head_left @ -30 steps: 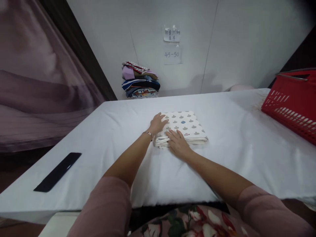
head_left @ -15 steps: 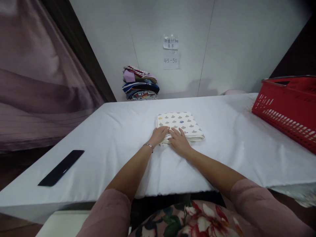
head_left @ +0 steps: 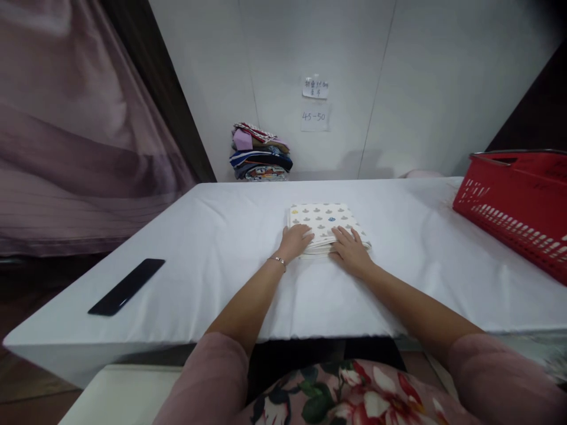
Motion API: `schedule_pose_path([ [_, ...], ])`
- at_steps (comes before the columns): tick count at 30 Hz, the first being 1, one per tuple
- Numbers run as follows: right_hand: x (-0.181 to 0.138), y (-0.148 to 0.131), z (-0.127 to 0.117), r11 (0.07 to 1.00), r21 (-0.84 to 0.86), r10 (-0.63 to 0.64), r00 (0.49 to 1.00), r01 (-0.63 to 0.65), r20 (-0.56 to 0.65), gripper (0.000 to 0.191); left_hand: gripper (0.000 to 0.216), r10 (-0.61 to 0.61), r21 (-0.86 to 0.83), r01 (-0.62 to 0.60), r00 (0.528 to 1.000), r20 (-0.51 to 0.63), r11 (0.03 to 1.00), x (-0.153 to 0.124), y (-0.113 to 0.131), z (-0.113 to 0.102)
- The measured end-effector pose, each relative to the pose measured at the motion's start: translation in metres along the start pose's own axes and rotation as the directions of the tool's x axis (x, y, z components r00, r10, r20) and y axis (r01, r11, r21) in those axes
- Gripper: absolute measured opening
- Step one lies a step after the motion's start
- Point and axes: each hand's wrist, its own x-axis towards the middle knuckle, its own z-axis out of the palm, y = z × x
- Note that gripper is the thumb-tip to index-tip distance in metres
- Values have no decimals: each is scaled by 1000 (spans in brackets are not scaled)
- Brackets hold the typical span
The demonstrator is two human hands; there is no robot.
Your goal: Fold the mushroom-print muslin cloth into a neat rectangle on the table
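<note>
A folded white cloth [head_left: 316,217] printed with small grey shapes, one yellow and one blue, lies on the white-covered table. Flat over its near left corner rests my left hand [head_left: 296,241], fingers stretched out on top, a bracelet at the wrist. My right hand [head_left: 353,252] takes the near edge toward the right, its fingers on the upper layer and the thumb low against the layered edge. The stacked layers show between both hands and look slightly uneven there.
A black flat slab [head_left: 127,287] lies on the table [head_left: 230,236] at the left. On the right stands a red plastic basket [head_left: 514,200]. Behind the table's far edge is a pile of folded fabrics [head_left: 261,154], beside paper signs [head_left: 315,117] on the wall.
My right hand has slid right along the cloth's near edge, away from my left hand. My left hand still rests at the near left corner. The whole view has shifted slightly.
</note>
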Motion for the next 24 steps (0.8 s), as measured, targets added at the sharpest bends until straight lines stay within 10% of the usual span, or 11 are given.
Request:
schedule_pose_path([
  [7, 0, 14, 3, 996, 90, -10, 997, 3, 77, 21, 10, 392, 64, -389, 919, -44, 919, -19, 20, 12],
  [24, 2, 15, 6, 996, 79, -40, 998, 37, 39, 18, 29, 357, 191, -360, 933, 50, 913, -22, 19, 24],
])
